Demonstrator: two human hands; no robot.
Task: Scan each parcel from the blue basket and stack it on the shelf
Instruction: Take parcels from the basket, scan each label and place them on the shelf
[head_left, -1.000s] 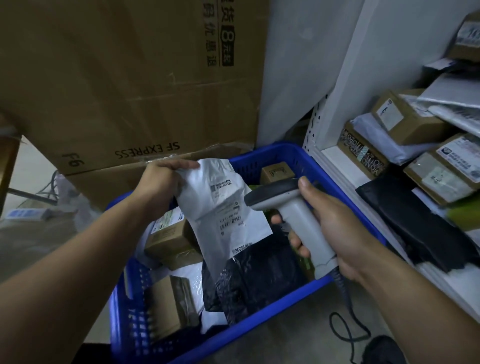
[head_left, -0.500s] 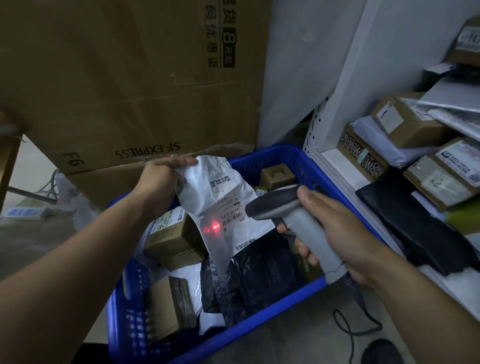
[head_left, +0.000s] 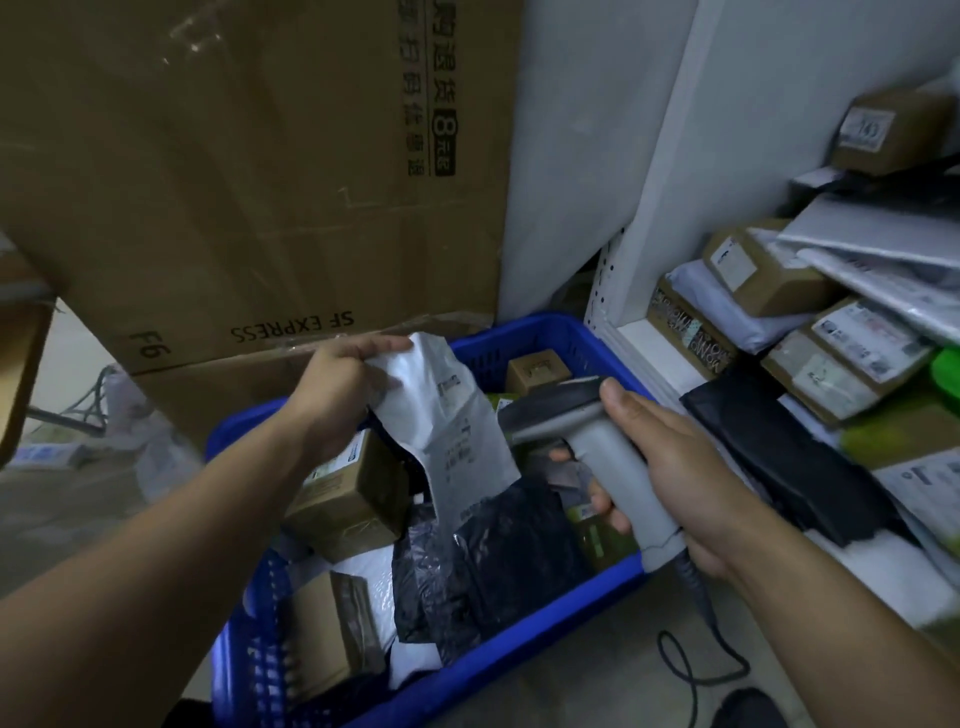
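Observation:
My left hand grips the top edge of a white plastic mailer parcel and holds it hanging over the blue basket. Its label faces right, toward the grey barcode scanner, which my right hand grips by the handle. The scanner's head points at the label from close by. No red light shows on the parcel. The basket holds brown boxes, a black bag and white mailers. The white shelf on the right carries several stacked parcels.
A big SF EXPRESS cardboard box leans behind the basket. The scanner's black cable loops on the floor in front of the shelf. A black flat bag lies on the shelf's near edge. Cables and clutter lie at the far left.
The red scan spot seen on the label half a second ago is gone. The parcel has turned so that it looks narrower, and the scanner has shifted slightly right.

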